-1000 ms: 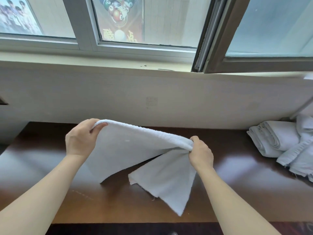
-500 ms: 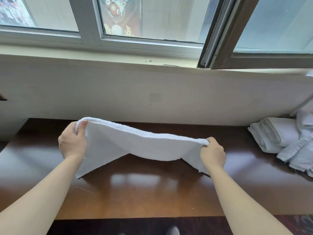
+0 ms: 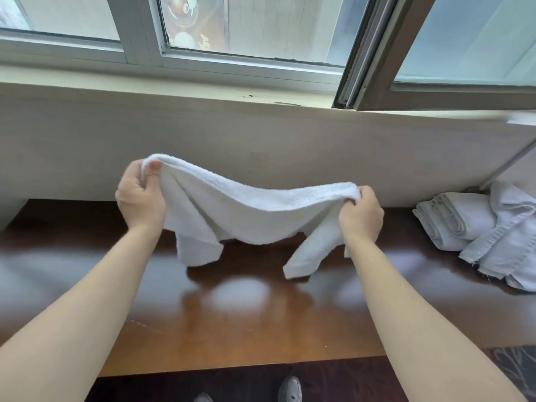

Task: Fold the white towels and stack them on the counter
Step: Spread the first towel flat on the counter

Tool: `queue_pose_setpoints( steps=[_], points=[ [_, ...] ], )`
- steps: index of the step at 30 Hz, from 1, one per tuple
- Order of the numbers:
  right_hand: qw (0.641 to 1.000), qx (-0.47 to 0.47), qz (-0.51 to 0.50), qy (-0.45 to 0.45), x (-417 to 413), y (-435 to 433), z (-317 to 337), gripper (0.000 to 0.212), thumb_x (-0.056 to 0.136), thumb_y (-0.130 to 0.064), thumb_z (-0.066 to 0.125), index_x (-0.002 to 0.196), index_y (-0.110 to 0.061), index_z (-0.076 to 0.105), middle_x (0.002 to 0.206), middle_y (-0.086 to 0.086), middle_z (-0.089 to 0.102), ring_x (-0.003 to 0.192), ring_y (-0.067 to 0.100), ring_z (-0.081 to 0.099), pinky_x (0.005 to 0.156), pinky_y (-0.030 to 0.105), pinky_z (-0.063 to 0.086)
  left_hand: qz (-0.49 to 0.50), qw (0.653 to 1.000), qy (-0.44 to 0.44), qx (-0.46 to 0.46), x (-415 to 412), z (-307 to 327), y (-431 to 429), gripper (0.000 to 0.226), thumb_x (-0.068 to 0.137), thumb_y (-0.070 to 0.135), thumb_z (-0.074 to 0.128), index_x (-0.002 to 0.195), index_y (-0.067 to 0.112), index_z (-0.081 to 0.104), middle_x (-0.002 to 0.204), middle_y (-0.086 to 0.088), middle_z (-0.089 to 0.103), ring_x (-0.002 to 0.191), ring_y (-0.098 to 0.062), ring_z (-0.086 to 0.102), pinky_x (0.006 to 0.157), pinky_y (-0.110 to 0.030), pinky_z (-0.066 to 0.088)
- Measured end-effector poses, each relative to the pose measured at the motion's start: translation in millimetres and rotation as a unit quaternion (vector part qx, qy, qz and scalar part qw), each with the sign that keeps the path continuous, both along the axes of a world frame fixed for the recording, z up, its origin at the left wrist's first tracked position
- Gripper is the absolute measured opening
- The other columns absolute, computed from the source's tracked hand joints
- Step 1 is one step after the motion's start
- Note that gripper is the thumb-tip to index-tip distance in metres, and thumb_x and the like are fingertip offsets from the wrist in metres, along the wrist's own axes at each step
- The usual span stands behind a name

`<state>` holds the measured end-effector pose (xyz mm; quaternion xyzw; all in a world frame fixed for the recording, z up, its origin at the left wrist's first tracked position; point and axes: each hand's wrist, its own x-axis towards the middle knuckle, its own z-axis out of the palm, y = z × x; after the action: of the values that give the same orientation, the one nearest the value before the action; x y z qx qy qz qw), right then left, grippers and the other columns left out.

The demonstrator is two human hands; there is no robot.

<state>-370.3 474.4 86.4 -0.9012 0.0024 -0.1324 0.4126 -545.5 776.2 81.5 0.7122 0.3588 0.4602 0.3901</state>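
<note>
**Towel held up over counter, one corner in each hand**

Nearest: grey shoe (image 3: 291, 388) on dark floor, just below the front edge of the counter (image 3: 232, 323). Counter is glossy brown wood w/ a pale glare patch in the middle. Both bare forearms reach fwd over it.

L hand (image 3: 140, 198) is curled round the top-left corner of the white towel (image 3: 246, 216), thumb pinching the edge. R hand (image 3: 361, 217) has its fingers bunched tight round the top-right corner. The towel hangs between them above the counter, top edge sagging mid-span. Two lower corners dangle close to the wood; can't tell if they touch it.

Further back on the right, against the wall (image 3: 261, 134): folded white towels (image 3: 452, 224) on the counter, w/ loose crumpled towels (image 3: 510, 250) draped partly over them and running out of frame. Both lots sit well apart from the held towel.

Beyond: pale sill (image 3: 174, 85), then windows. A brown window sash (image 3: 374, 62) stands open upper right. A poster (image 3: 191, 21) w/ billiard balls shows thru the glass.
</note>
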Motion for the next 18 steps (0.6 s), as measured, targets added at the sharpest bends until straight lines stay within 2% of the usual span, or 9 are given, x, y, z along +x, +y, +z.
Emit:
queue_pose_setpoints(
  steps=[2, 5, 7, 9, 11, 13, 16, 18],
  points=[
    [0.998, 0.029, 0.011, -0.050, 3, -9, 5, 0.017, 0.088, -0.005, 0.047, 0.100, -0.012, 0.058, 0.091, 0.007, 0.065, 0.084, 0.029, 0.054, 0.069, 0.032, 0.033, 0.023, 0.999, -0.001, 0.041, -4, -1, 17, 0.051, 0.101, 0.054, 0.043, 0.101, 0.008, 0.063, 0.084, -0.010, 0.055, 0.087, -0.027, 0.050, 0.077, -0.031, 0.036],
    [0.993, 0.005, 0.069, -0.096, -6, -18, -8, 0.028, 0.083, -0.002, 0.048, 0.104, -0.017, 0.060, 0.089, -0.001, 0.065, 0.080, 0.022, 0.052, 0.068, 0.028, 0.032, 0.038, 0.995, 0.058, 0.072, -20, -25, 31, 0.060, 0.100, 0.054, 0.034, 0.102, 0.004, 0.066, 0.089, -0.009, 0.059, 0.097, -0.036, 0.050, 0.085, -0.038, 0.035],
    [0.989, -0.070, 0.125, -0.048, -18, -21, -38, 0.033, 0.080, -0.011, 0.047, 0.106, -0.026, 0.059, 0.094, -0.001, 0.069, 0.084, 0.025, 0.057, 0.071, 0.032, 0.043, 0.062, 0.991, 0.109, 0.042, -33, -55, 29, 0.063, 0.097, 0.056, 0.030, 0.103, 0.006, 0.067, 0.099, -0.018, 0.063, 0.102, -0.039, 0.051, 0.090, -0.043, 0.036],
    [0.963, -0.206, 0.167, 0.048, -35, -23, -75, 0.038, 0.078, -0.021, 0.046, 0.113, -0.032, 0.055, 0.103, 0.000, 0.069, 0.094, 0.031, 0.061, 0.079, 0.042, 0.051, 0.056, 0.988, 0.142, 0.004, -43, -86, 17, 0.053, 0.097, 0.053, 0.035, 0.110, 0.012, 0.067, 0.113, -0.016, 0.064, 0.111, -0.036, 0.051, 0.098, -0.046, 0.035],
    [0.931, -0.283, 0.203, 0.111, -56, -26, -105, 0.040, 0.083, -0.019, 0.049, 0.120, -0.031, 0.058, 0.109, 0.001, 0.069, 0.100, 0.033, 0.061, 0.080, 0.043, 0.052, -0.019, 0.983, 0.183, 0.005, -42, -113, -7, 0.050, 0.096, 0.052, 0.040, 0.114, 0.013, 0.065, 0.118, -0.011, 0.064, 0.114, -0.031, 0.052, 0.100, -0.046, 0.036],
    [0.917, -0.294, 0.228, 0.146, -75, -31, -124, 0.041, 0.087, -0.012, 0.050, 0.124, -0.024, 0.060, 0.106, 0.001, 0.070, 0.099, 0.029, 0.061, 0.080, 0.037, 0.052, -0.154, 0.961, 0.228, 0.016, -27, -132, -40, 0.051, 0.097, 0.056, 0.044, 0.117, 0.014, 0.064, 0.120, -0.005, 0.064, 0.116, -0.025, 0.054, 0.100, -0.040, 0.037],
    [0.900, -0.291, 0.264, 0.190, -93, -37, -141, 0.042, 0.087, -0.010, 0.051, 0.128, -0.021, 0.056, 0.113, 0.000, 0.068, 0.103, 0.023, 0.060, 0.088, 0.032, 0.046, -0.338, 0.894, 0.291, 0.037, 11, -156, -91, 0.052, 0.097, 0.061, 0.041, 0.122, 0.022, 0.064, 0.128, 0.005, 0.060, 0.122, -0.016, 0.052, 0.103, -0.032, 0.037],
    [0.888, -0.295, 0.292, 0.198, -100, -41, -150, 0.044, 0.090, -0.021, 0.053, 0.134, -0.024, 0.049, 0.122, -0.003, 0.062, 0.110, 0.021, 0.056, 0.094, 0.034, 0.042, -0.419, 0.851, 0.310, 0.062, 42, -168, -124, 0.059, 0.093, 0.069, 0.035, 0.125, 0.028, 0.062, 0.134, 0.007, 0.057, 0.126, -0.012, 0.050, 0.107, -0.033, 0.038]
  ],
)
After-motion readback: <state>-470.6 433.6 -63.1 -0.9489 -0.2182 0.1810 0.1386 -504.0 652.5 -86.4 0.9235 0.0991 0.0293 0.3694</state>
